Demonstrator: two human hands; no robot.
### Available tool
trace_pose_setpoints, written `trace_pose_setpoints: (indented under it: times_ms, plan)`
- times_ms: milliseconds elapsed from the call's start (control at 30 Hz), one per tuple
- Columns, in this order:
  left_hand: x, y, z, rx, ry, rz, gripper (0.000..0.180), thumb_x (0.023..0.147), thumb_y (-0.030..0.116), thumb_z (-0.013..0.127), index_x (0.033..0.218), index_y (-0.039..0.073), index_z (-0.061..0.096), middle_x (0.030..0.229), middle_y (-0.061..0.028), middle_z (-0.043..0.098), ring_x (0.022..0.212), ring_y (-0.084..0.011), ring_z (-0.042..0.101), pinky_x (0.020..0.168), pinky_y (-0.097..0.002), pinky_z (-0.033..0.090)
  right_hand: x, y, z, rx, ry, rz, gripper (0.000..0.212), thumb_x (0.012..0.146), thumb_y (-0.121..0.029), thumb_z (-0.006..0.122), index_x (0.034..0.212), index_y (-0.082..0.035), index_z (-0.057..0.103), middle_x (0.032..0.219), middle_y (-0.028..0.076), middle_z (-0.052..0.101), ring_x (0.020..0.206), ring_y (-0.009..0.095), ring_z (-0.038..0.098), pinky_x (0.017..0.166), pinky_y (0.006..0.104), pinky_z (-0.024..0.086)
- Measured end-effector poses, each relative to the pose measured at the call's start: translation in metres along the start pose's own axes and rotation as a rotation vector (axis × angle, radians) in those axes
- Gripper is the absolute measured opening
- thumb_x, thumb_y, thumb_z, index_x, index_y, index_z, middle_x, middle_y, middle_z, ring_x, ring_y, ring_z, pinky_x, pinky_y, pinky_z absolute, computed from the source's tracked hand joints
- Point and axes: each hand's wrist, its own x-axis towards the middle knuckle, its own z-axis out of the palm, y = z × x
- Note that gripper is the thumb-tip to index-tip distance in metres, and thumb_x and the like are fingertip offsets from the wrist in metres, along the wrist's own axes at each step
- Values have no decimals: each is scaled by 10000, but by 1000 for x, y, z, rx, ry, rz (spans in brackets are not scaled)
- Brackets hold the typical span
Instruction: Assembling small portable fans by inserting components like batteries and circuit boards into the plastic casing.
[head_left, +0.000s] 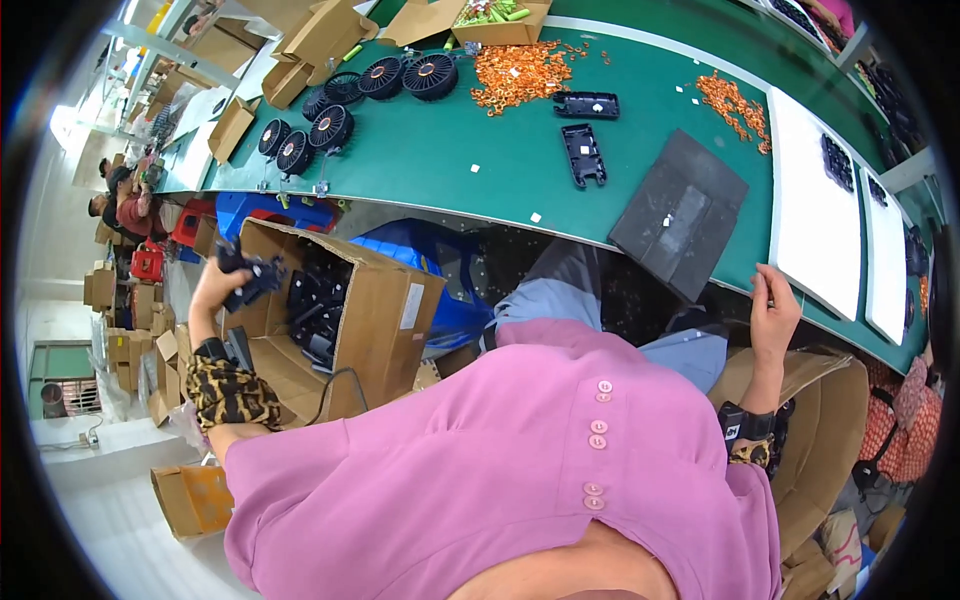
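Note:
My left hand [214, 288] is closed around black plastic housings [250, 278], held above an open cardboard box [390, 315] at my left. More black plastic parts [318, 310] lie inside that box; how many pieces the hand grips is hard to make out. By the table's front edge, my right hand [775, 312] is raised with its fingers loosely apart and nothing seen in them. Nearest to it are a dark grey flat pad [690, 205], which overhangs the edge, and a white foam board [815, 215]. Two black housings [583, 157] lie on the green table [430, 170].
Several round black fans [330, 125] stand on the table's left part. Orange small parts [520, 75] form a heap at the back, with a smaller orange pile [735, 108] to the right. Another cardboard box [825, 430] stands below my right arm. A blue stool [440, 275] is under the table.

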Motion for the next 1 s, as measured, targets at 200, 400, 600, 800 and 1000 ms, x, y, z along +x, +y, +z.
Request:
trace_pose_setpoints:
  times_ms: [200, 400, 600, 800, 1000]
  plan:
    - [65, 179, 59, 3, -3, 463, 392, 696, 214, 727, 991, -12, 604, 880, -27, 631, 801, -112, 579, 769, -281, 480, 4, 0, 5, -27, -33, -43, 156, 901, -10, 568, 1041, 16, 631, 882, 92, 656, 714, 122, 613, 627, 241, 487]
    - [141, 303, 227, 514, -394, 660, 343, 664, 318, 732, 811, 15, 669, 608, -87, 631, 592, -175, 627, 567, -305, 485, 0, -14, 0, -54, -10, -79, 125, 870, 2, 589, 983, 7, 641, 862, 118, 656, 725, 170, 630, 628, 260, 485]
    - [190, 324, 296, 585, -366, 705, 690, 728, 638, 667, 1116, 68, 649, 1050, -194, 662, 980, -325, 630, 869, -381, 486, -21, 11, -23, -72, 59, 26, 132, 884, 4, 582, 998, 18, 647, 878, 107, 664, 718, 148, 632, 645, 252, 495]
    - [234, 298, 247, 767, 366, 479, 857, 712, 723, 616, 1250, 59, 560, 1161, -247, 598, 1077, -368, 600, 902, -446, 491, -24, 8, -23, -35, 69, 52, 131, 880, 7, 588, 997, 25, 643, 873, 109, 661, 700, 144, 619, 642, 248, 493]
    - [240, 263, 249, 653, 281, 213, 936, 706, 800, 530, 1354, 126, 473, 1289, -255, 483, 1155, -389, 538, 910, -479, 478, -21, -1, -10, -19, 50, 17, 126, 861, 5, 609, 982, 23, 641, 865, 125, 657, 713, 172, 619, 663, 265, 493]
